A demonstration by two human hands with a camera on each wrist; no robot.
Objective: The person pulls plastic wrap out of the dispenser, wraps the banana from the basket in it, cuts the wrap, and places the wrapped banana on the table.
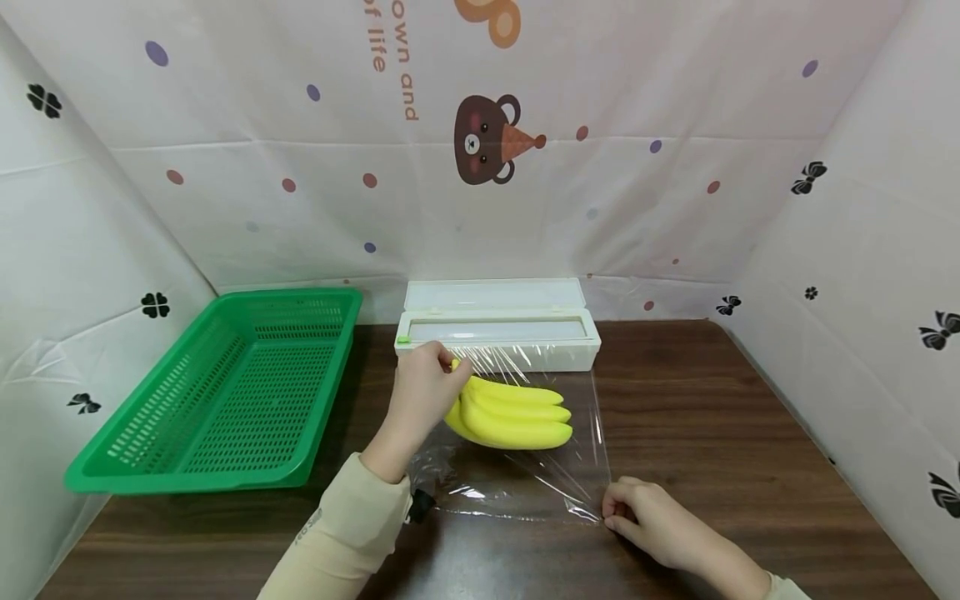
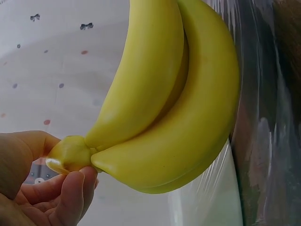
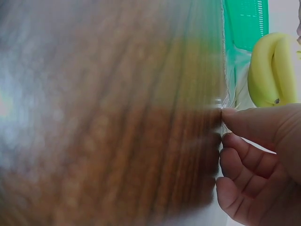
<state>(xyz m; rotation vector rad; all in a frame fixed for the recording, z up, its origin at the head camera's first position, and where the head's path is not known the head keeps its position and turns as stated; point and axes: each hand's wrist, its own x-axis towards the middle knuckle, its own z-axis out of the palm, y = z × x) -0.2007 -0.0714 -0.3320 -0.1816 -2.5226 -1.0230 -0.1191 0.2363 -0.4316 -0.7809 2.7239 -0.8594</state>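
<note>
A bunch of yellow bananas (image 1: 517, 429) lies over a sheet of clear cling film (image 1: 480, 505) on the table. My left hand (image 1: 422, 390) grips the bunch by its stem, which the left wrist view shows between thumb and fingers (image 2: 70, 195). At the film's near right corner, my right hand (image 1: 654, 518) pinches the edge, its thumb (image 3: 249, 125) low against the tabletop. Behind the bananas stands a white cling film dispenser (image 1: 551, 358) with its lid up, and the film runs out of it toward me.
A green plastic basket (image 1: 318, 433) stands on the left of the dark wooden table (image 1: 690, 400). A white patterned cloth (image 1: 645, 225) hangs behind and along both sides. A small green slider (image 1: 404, 339) sits at the dispenser's left end.
</note>
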